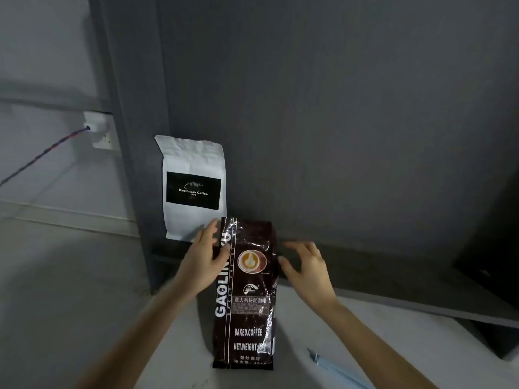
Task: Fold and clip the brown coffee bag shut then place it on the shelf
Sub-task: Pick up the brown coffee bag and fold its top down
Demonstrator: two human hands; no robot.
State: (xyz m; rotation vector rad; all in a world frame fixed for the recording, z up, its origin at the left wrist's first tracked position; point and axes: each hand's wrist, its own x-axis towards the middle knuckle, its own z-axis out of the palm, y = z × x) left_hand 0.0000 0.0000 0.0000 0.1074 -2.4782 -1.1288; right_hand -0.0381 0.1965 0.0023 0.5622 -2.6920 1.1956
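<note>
The dark shelf [365, 265] runs behind the brown coffee bag [245, 293], which stands upright on the pale surface in front of it, top not yet folded. A white coffee bag [193, 189] stands behind the brown one, to its left. I reckon the tall bag could topple, since nothing really clamps it. The left hand [203, 262] lies spread against the bag's left edge; the right hand [304, 265] hovers open just off its right edge, holding nothing. A blue clip [337, 367] lies near the bag's base, to the right.

glossy foil brown coffee bag [247, 293], matt white paper bag [193, 189]
</note>
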